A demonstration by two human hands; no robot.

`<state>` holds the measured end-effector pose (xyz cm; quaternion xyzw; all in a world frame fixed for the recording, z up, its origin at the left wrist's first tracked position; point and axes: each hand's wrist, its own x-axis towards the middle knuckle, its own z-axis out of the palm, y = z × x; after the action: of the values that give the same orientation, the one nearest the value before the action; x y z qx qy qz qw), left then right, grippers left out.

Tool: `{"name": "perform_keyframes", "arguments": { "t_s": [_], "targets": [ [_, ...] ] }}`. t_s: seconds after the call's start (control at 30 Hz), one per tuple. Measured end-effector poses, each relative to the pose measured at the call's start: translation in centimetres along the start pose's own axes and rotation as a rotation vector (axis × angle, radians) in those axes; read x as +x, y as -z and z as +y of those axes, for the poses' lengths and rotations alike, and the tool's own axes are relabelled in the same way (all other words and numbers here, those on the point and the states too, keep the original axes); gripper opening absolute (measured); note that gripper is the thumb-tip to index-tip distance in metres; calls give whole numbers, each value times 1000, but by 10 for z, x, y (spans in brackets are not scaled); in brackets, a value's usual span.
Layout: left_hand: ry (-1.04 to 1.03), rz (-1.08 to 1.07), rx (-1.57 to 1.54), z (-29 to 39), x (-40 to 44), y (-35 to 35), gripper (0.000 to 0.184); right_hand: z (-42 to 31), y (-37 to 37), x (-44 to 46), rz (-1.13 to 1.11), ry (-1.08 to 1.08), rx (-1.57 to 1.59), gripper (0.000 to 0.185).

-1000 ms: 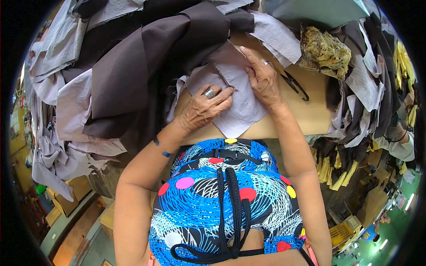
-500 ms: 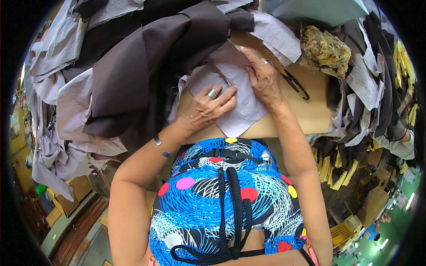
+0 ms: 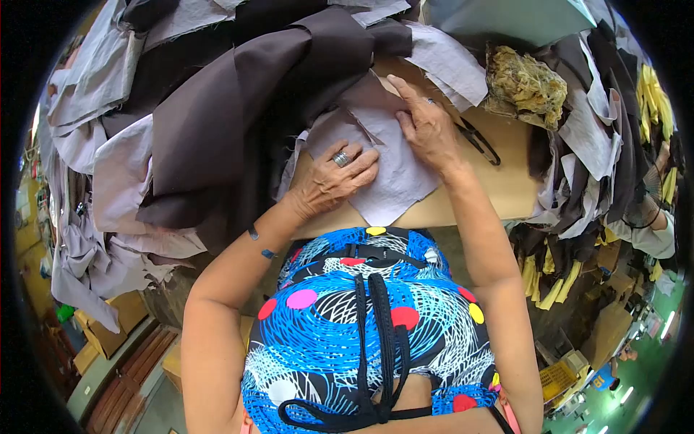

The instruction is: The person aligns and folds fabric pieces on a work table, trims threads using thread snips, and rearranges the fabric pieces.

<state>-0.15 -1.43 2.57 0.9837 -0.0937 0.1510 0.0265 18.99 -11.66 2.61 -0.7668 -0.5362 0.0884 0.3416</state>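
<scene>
A pale grey-lavender piece of cloth (image 3: 394, 184) lies in front of me, its pointed corner toward my body. A brown flap (image 3: 370, 98) is at its upper edge. My left hand (image 3: 334, 177), wearing a wide silver ring, rests on the cloth's left part with fingers extended and lightly bent. On the right edge lies my right hand (image 3: 428, 130), index finger stretched along the brown flap and thumb apart. Just right of it sits a black looped tool (image 3: 478, 141), perhaps thread snips, partly hidden by the hand.
Large dark brown cloth (image 3: 199, 116) is heaped at left, with pale pieces (image 3: 119, 181) hanging over the edge. A crumpled yellow-brown bundle (image 3: 526, 87) stands at the tan work surface's (image 3: 499, 188) back right. More cloth strips (image 3: 589, 137) hang at right. Boxes (image 3: 130, 318) are on the floor.
My left hand has slid slightly left and down over the cloth. My right hand has turned a little, its index finger still along the brown flap.
</scene>
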Motion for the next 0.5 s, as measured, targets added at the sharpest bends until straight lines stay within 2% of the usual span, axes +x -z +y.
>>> {"name": "perform_keyframes", "arguments": {
  "t_s": [0.27,0.37,0.43,0.5],
  "targets": [
    [0,13,-36,5,6,2,21,8,-12,-3,161,134,-50,56],
    [24,-25,-76,8,9,3,21,2,-7,-4,72,47,-35,54],
    [68,-81,-105,10,13,8,21,4,-9,-5,87,65,-51,53],
    [81,-42,-98,10,13,4,19,4,-9,-5,98,71,-67,53]
  ]
}}
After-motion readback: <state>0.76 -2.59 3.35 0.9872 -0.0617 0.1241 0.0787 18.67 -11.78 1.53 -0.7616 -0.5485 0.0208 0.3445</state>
